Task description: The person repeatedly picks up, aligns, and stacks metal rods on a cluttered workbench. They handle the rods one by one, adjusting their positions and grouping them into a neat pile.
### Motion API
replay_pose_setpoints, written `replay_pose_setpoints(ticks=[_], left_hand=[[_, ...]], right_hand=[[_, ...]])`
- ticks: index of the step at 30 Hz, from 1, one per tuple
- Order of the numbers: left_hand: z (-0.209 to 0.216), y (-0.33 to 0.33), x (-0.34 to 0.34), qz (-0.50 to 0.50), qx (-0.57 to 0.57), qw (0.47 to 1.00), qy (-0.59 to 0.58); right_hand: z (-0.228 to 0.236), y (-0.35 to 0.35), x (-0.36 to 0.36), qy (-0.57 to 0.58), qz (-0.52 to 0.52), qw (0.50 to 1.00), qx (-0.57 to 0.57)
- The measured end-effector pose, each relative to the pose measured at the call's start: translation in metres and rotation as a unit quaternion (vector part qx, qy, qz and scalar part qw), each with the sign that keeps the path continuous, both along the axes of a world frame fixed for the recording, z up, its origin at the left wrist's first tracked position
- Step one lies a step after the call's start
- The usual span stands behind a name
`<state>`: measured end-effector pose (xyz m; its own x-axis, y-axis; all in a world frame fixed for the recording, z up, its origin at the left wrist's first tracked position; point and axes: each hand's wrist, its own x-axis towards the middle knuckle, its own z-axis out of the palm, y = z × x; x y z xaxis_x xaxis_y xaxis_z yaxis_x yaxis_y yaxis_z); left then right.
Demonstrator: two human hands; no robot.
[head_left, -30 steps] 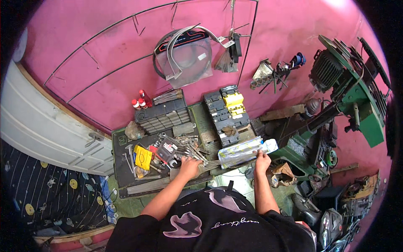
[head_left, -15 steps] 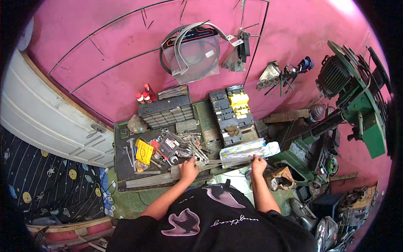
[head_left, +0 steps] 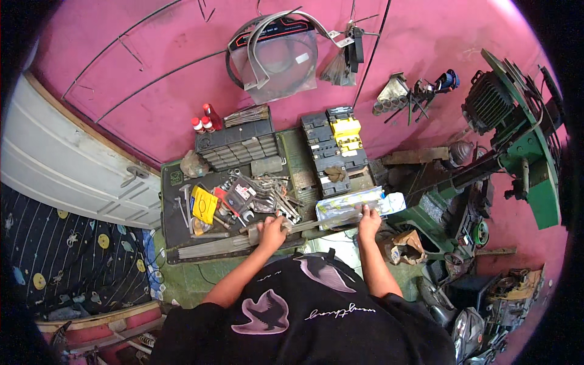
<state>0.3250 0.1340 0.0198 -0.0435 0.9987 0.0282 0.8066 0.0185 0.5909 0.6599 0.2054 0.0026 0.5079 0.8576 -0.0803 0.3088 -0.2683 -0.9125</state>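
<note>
Thin grey metal rods, like wheel spokes, lie along the bench's front edge. My left hand (head_left: pixel 272 232) is closed on a bundle of rods (head_left: pixel 307 226) that runs to the right between my hands. My right hand (head_left: pixel 368 224) is closed at the right end of this bundle, fingers together, over a blue-and-white plastic package (head_left: pixel 350 208); its fingertips partly hide what they grip. Left of my left hand, a fanned bundle of rods (head_left: pixel 210 247) lies flat, with a greyish wrap (head_left: pixel 253 234) around its right end.
Behind my left hand lie wrenches (head_left: pixel 264 198), a yellow packet (head_left: pixel 204 205) and hammers. A drawer organizer (head_left: pixel 238 149) with red-capped bottles (head_left: pixel 207 124) stands farther back. Black tool cases (head_left: pixel 324 155) sit right of it. A green machine (head_left: pixel 523 164) stands at the right, a paper bag (head_left: pixel 404 248) below.
The rods between my hands are gathered more tightly, no longer fanned out. My right hand has moved slightly down and toward me. The whole view has shifted a little.
</note>
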Motion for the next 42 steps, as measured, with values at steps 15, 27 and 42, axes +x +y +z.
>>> replay_pose_setpoints(ticks=[15,27,42], left_hand=[[0.014,0.004,-0.002,-0.027,0.039,0.999,0.007],[0.011,0.009,-0.002,0.037,0.016,0.998,-0.051],[0.027,0.006,0.005,-0.013,0.017,0.999,-0.030]], right_hand=[[0.002,0.030,-0.037,0.220,-0.053,0.970,0.091],[0.008,0.025,-0.038,0.177,-0.020,0.984,0.007],[-0.001,0.012,-0.046,0.205,-0.063,0.974,0.076]])
